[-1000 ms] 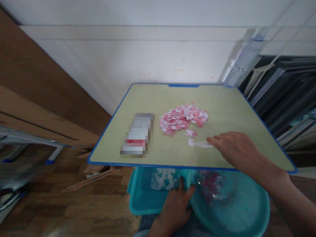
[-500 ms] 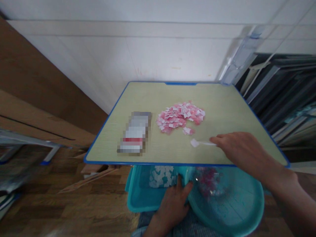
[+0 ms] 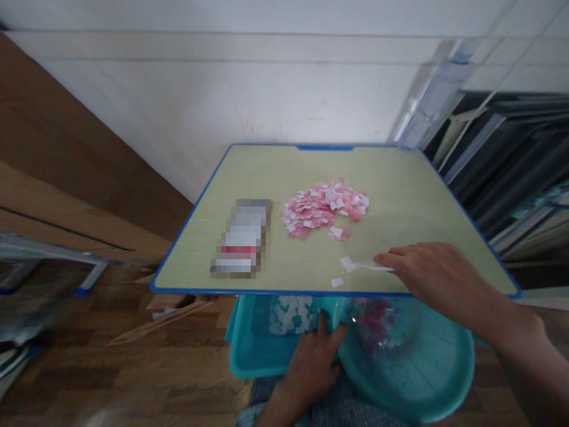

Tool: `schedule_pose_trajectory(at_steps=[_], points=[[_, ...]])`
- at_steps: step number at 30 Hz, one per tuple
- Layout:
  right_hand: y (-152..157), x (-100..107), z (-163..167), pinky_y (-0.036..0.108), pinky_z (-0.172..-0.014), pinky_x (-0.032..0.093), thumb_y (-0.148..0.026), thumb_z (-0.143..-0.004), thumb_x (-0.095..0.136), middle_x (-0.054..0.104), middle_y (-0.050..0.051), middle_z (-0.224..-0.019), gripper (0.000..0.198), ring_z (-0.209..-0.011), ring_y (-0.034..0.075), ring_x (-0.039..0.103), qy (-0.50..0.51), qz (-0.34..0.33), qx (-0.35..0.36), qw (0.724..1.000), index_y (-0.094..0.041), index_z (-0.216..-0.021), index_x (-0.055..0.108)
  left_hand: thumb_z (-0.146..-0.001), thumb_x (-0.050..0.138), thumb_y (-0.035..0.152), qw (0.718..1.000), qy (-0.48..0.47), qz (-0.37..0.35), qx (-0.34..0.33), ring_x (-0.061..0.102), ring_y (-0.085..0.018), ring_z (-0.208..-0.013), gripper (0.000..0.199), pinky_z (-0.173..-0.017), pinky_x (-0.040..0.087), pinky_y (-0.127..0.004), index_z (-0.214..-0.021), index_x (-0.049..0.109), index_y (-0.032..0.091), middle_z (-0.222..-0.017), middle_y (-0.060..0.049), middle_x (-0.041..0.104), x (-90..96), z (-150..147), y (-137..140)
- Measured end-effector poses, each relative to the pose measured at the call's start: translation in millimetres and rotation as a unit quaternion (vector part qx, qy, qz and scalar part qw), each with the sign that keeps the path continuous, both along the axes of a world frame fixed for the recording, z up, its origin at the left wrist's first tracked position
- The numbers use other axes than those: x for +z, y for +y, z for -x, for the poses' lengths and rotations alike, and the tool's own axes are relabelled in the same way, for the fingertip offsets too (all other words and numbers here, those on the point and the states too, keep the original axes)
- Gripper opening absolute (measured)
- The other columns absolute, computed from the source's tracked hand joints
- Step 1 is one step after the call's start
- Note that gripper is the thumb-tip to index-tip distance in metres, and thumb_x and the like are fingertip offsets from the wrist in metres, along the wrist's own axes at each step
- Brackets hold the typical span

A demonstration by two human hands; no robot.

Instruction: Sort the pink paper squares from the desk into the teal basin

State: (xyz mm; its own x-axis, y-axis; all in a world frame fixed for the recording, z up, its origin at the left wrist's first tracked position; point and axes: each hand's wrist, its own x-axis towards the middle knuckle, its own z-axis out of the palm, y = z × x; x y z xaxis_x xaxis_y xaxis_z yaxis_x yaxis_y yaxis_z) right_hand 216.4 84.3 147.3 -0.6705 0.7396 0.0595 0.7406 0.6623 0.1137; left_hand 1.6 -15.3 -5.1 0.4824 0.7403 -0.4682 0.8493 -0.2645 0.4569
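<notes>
My right hand (image 3: pixel 429 270) is over the right front of the small folding table (image 3: pixel 249 172), closed around a thin white stick (image 3: pixel 371 267). At the stick's tip is a small white square (image 3: pixel 347 264); I cannot tell whether it is attached. Another white piece (image 3: pixel 336 282) lies just in front of it. Beyond them is a pile of pink and white paper-like squares (image 3: pixel 311 210), with a small clump (image 3: pixel 338 233) apart from it. My left hand (image 3: pixel 311 362), fingers spread, rests where a teal tray (image 3: pixel 253 362) and a round teal basket (image 3: pixel 444 391) meet.
White pieces (image 3: pixel 291 314) lie in the tray. A clear plastic bag with something dark pink (image 3: pixel 377 323) sits in the basket. A pixelated flat object (image 3: pixel 242 237) is on the table's left. At the back right stand a clear bottle (image 3: pixel 438 95) and dark panels (image 3: pixel 502 142).
The stick's tip has shifted slightly toward the table's front edge. A separate white piece now lies on the table near the tip. My left hand stays in place.
</notes>
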Motion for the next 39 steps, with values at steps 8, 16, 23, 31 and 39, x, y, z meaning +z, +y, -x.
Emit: schedule_pose_trajectory(at_steps=[8, 16, 23, 31, 39], points=[[0.7, -3.2, 18.4, 0.031, -0.06, 0.039, -0.005, -0.081, 0.052, 0.067, 0.0, -0.078, 0.022, -0.069, 0.018, 0.061, -0.015, 0.073, 0.006, 0.997, -0.022, -0.088, 0.064, -0.081, 0.048, 0.023, 1.0, 0.001, 0.0, -0.006, 0.056, -0.032, -0.106, 0.061, -0.088, 0.042, -0.042, -0.14, 0.033, 0.029, -0.146, -0.015, 0.028, 1.6, -0.5, 0.8], [4.3, 4.5, 6.7, 0.029, -0.059, 0.035, -0.006, -0.08, 0.054, 0.066, -0.002, -0.078, 0.022, -0.069, 0.016, 0.059, 0.003, 0.079, 0.027, 0.997, -0.024, -0.089, 0.062, -0.079, 0.049, 0.02, 1.0, 0.001, 0.013, 0.001, 0.054, -0.031, -0.108, 0.066, -0.091, 0.04, -0.042, -0.141, 0.03, 0.031, -0.149, -0.013, 0.023, -0.2, -0.6, -0.3], [-7.2, 2.6, 15.7, 0.031, -0.062, 0.037, -0.006, -0.078, 0.057, 0.063, -0.001, -0.074, 0.016, -0.067, 0.017, 0.057, -0.005, 0.113, 0.024, 0.993, -0.021, -0.08, 0.06, -0.08, 0.047, 0.022, 1.0, -0.007, 0.02, -0.001, 0.054, -0.032, -0.108, 0.063, -0.09, 0.041, -0.044, -0.141, 0.03, 0.03, -0.149, -0.014, 0.022, 0.7, 0.2, 0.8], [0.5, 11.2, 28.8, 0.03, -0.061, 0.037, -0.003, -0.078, 0.053, 0.064, 0.001, -0.076, 0.019, -0.066, 0.016, 0.056, -0.014, 0.048, 0.066, 0.997, -0.02, -0.079, 0.061, -0.081, 0.049, 0.022, 1.0, -0.008, 0.013, 0.0, 0.053, -0.032, -0.109, 0.064, -0.091, 0.04, -0.044, -0.141, 0.028, 0.031, -0.148, -0.013, 0.025, -1.0, 0.4, -0.8], [5.8, 8.9, 53.8, 0.032, -0.056, 0.035, -0.003, -0.076, 0.054, 0.063, 0.003, -0.069, 0.019, -0.063, 0.017, 0.055, -0.053, -0.003, 0.116, 0.992, -0.02, -0.075, 0.064, -0.079, 0.05, 0.022, 1.0, -0.018, 0.004, -0.002, 0.052, -0.031, -0.11, 0.064, -0.092, 0.04, -0.044, -0.14, 0.031, 0.03, -0.146, -0.013, 0.026, -1.1, 0.9, -0.3]])
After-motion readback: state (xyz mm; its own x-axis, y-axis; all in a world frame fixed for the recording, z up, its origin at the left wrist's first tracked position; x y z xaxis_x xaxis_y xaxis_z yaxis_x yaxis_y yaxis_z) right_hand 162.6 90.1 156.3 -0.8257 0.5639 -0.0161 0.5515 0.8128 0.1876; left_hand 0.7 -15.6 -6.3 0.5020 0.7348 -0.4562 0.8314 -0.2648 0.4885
